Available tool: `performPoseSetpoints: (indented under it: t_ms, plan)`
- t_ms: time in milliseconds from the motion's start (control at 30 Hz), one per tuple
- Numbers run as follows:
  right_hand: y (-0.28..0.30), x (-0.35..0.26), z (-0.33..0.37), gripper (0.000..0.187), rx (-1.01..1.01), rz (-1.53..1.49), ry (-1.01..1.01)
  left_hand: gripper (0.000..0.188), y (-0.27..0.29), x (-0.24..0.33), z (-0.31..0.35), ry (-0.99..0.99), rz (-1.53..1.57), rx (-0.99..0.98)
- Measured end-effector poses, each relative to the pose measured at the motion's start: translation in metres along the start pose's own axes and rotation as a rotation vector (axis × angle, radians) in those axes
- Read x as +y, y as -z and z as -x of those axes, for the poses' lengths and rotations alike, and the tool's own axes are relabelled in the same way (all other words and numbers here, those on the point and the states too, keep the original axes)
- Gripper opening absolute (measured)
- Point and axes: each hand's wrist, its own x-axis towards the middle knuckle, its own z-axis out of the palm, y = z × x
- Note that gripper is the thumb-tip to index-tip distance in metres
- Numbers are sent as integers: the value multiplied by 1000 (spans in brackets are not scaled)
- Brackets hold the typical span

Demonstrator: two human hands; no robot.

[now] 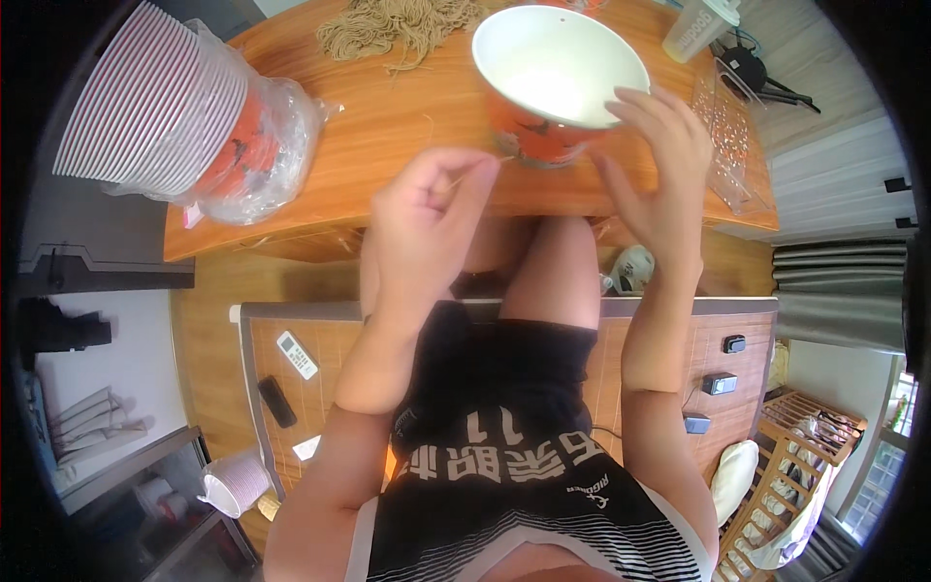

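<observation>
A large paper bucket (561,66), white inside and orange-red outside with dark print, stands tilted toward me on the wooden table. My left hand (427,209) is closed in a pinch in front of the bucket's left side. A thin tan cord (457,180) runs through its fingers, and a short end sticks out at the fingertips near the bucket's wall. On the bucket's right, my right hand (667,141) is open, thumb and fingers apart. Its fingertips are at the rim; I cannot tell whether they touch it. A heap of tan cords (398,29) lies on the far side.
A long stack of nested buckets (160,107) in clear plastic lies on the table's left. At the right are a clear tray (729,145) of small pieces, a plastic cup (700,27) and a black object (747,70). The table's front edge (320,233) is above my knees.
</observation>
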Motion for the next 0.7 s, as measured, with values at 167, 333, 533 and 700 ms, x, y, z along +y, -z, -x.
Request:
performPoseSetpoints:
  t_ms: [167,333,533,700]
  plan:
    - [-11,5,-4,21,-119,69,105,6,-11,-11,-2,-92,-44,91]
    - [-21,-13,-8,11,-127,-45,68,5,-16,-24,-8,-410,-304,210]
    - [-23,-20,-10,11,-112,-43,83,11,-18,-26,-13,-317,-362,215]
    - [-22,-22,-12,15,-147,-31,75,10,-20,-28,-18,-362,-363,225]
